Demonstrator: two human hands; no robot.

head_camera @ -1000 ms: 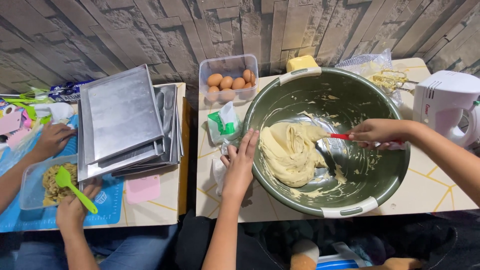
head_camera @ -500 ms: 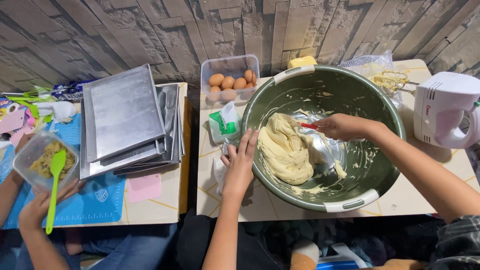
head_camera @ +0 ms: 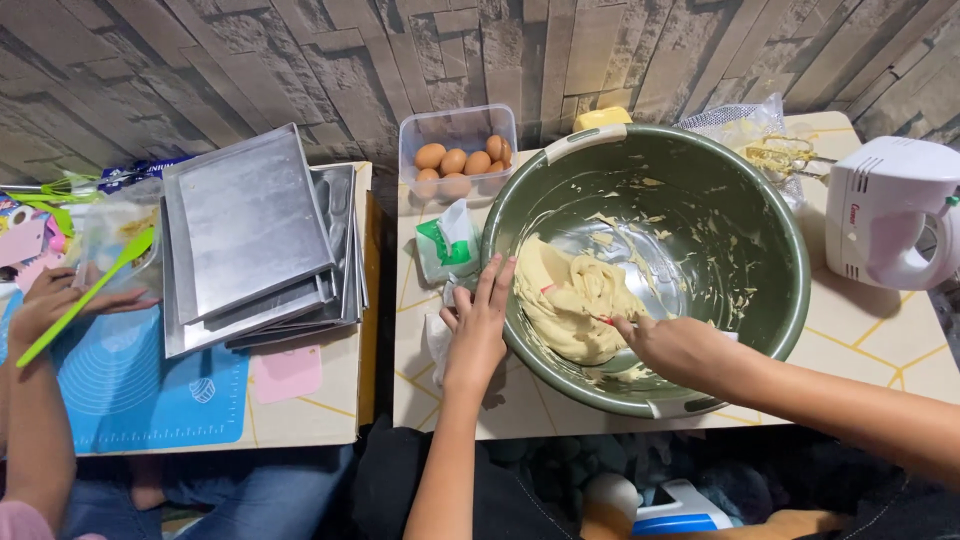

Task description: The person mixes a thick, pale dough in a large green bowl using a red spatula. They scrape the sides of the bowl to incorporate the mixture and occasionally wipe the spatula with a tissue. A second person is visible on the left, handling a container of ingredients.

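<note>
Head view puts the pale yellow dough [head_camera: 575, 305] first for us: a soft, smooth, glossy mound heaped against the near-left inner wall of the big green bowl [head_camera: 770, 240], with smears and flecks of the same dough streaked up the bowl's shiny inside. Our right hand [head_camera: 680, 350] is down in the bowl at the dough's near edge, its grip closed round a tool of which we see only a bit of red at the fingers and a pale blade under the mound; we cannot tell more of its shape. Our left hand [head_camera: 478, 325] lies open and flat, fingers spread, against the bowl's outer left rim, holding nothing. We judge the main risk to be the bowl sliding or tipping toward the near edge of the tiled surface [head_camera: 880, 345], since its near rim sits close to that edge and only a flat palm steadies it; a hard scrape could also flick the sticky dough over the rim. Just left of the bowl lies a green and white packet [head_camera: 445, 245], behind it a clear tub of brown eggs [head_camera: 462, 158], to the right a white hand mixer [head_camera: 890, 215]. Farther left sit stacked metal trays [head_camera: 250, 235], and another person's hand [head_camera: 50, 300] holds a green spatula [head_camera: 85, 295] over a blue mat [head_camera: 150, 385].
</note>
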